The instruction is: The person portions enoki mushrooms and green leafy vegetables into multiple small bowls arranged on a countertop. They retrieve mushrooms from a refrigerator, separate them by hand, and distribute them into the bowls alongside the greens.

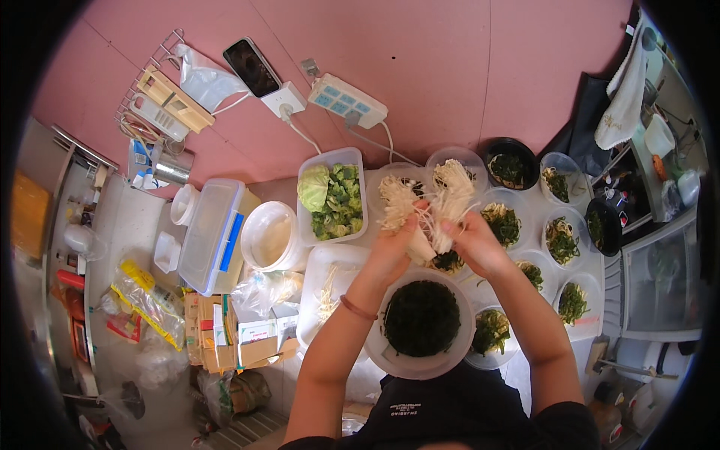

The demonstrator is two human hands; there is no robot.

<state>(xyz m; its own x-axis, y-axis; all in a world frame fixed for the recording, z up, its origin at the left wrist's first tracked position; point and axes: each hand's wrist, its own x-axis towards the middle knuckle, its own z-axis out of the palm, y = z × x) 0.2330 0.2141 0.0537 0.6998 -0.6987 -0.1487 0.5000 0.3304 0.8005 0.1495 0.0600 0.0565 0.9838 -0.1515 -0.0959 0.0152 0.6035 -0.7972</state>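
My left hand (pixel 395 246) grips a bunch of pale enoki mushrooms (pixel 395 205). A second enoki bunch (pixel 454 188) is held by my right hand (pixel 476 241). The two bunches fan out upward and lie close together at their stem ends. Under them are clear plastic bowls, partly hidden by the mushrooms and hands. Nearer my body, between my forearms, stands a large translucent tub (pixel 423 368) with dark green shredded seaweed (pixel 422 315) in it. A bowl of greens (pixel 490 332) sits beside its right side.
Several bowls of greens and enoki, including a clear bowl (pixel 585 281) and a black bowl (pixel 531 154), stand at right. Leftward are a broccoli and cabbage bin (pixel 364 197), a white tray (pixel 315 264), a round tub (pixel 247 242) and a lidded box (pixel 205 225). A power strip (pixel 360 115) hangs behind.
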